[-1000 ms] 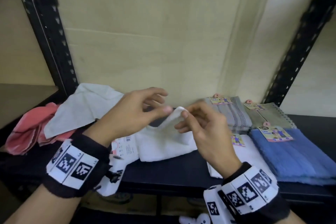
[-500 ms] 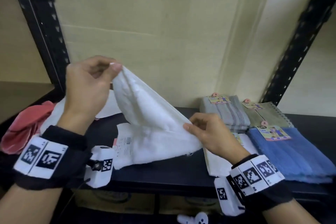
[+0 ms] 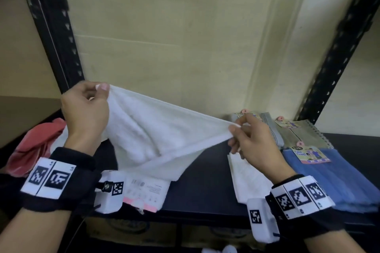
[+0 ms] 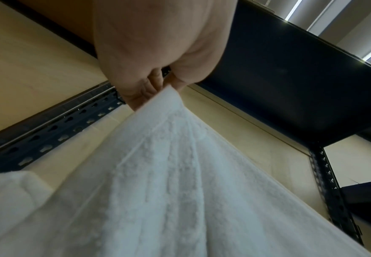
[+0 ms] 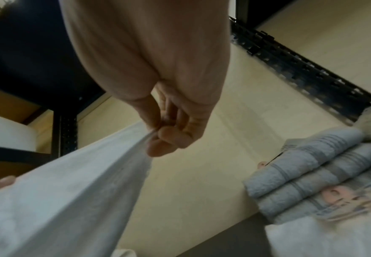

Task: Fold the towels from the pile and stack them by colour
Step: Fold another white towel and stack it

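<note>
A black metal shelving rack (image 3: 53, 33) with perforated uprights frames the scene, backed by a pale wooden panel (image 3: 174, 47), and its dark shelf (image 3: 205, 181) carries everything else. The largest cloth is the white towel (image 3: 156, 137), stretched in the air above the shelf between both hands, its top edge sloping down from left to right and its lower part sagging to the shelf, where a printed label (image 3: 148, 193) hangs at the front edge. On the right of the shelf lies a folded blue towel (image 3: 329, 178) with a "Face Towel" card on it, and behind it a folded olive-grey towel (image 3: 304, 135). Just left of that sits a stack of folded grey striped towels (image 3: 267, 123), which the right wrist view shows as 3 rolled edges (image 5: 307, 167). A folded white towel (image 3: 246, 178) lies flat beside the blue one, partly hidden by the right wrist. At the far left, a crumpled pink towel (image 3: 35, 146) lies in the unfolded pile. The left hand (image 3: 86, 113) is raised, thumb and curled fingers pinching 1 corner of the white towel (image 4: 171, 156). The right hand (image 3: 253, 144) sits lower, thumb and forefinger tips nipped tight on the opposite corner (image 5: 92, 182), the other fingers loosely curled beneath.
</note>
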